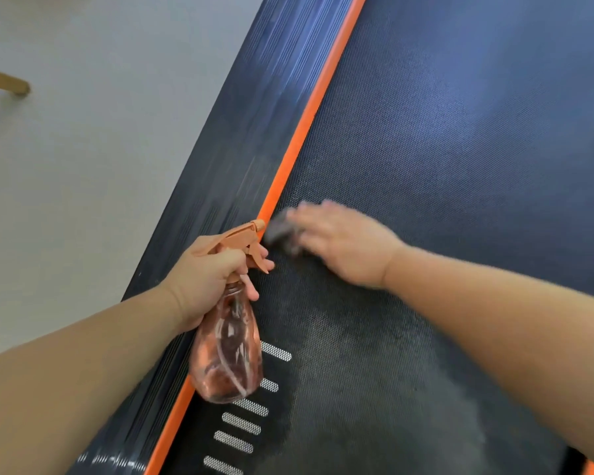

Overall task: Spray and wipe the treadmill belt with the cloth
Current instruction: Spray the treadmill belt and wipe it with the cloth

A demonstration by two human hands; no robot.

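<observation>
Treadmill belt (pixel 443 149): dark and finely textured, it ran diagonally beneath both my arms and filled the middle and right of the view.
Cloth (pixel 281 231): small, grey and bunched, it lay on the belt just beside the orange strip, under my right fingertips. It was too blurred for me to make out its folds.
Right hand (pixel 340 245): it lay palm down on the belt with the fingers stretched fairly flat over the cloth, pressing it to the surface rather than curling round it. The hand was blurred as well.
Left hand (pixel 206 272): I gripped the spray bottle by its neck, thumb over the back and fingers curled round the front, close to the trigger.
Spray bottle (pixel 227 347): clear and orange-tinted, its body hung below my fist over the belt's left edge, with a thin tube showing inside. I could not tell whether its base touched anything.
Trigger head (pixel 244 234): orange, its nozzle pointed up the view and sat very near the cloth.
Orange strip (pixel 309 121): it ran the length of the deck between the belt and the side rail.
Side rail (pixel 254 114): dark and ribbed, it lay left of the strip.
White dashes (pixel 247 407): a row of short bars was printed on the belt near the strip, the upper ones partly behind the bottle.
Paler patch (pixel 357 371): a mottled grey area on the belt between my forearms; I could not tell whether it was wet or dusty.
Floor (pixel 100 149): pale grey, it lay left of the treadmill, with a wooden leg (pixel 4 80) at the far left edge.
</observation>
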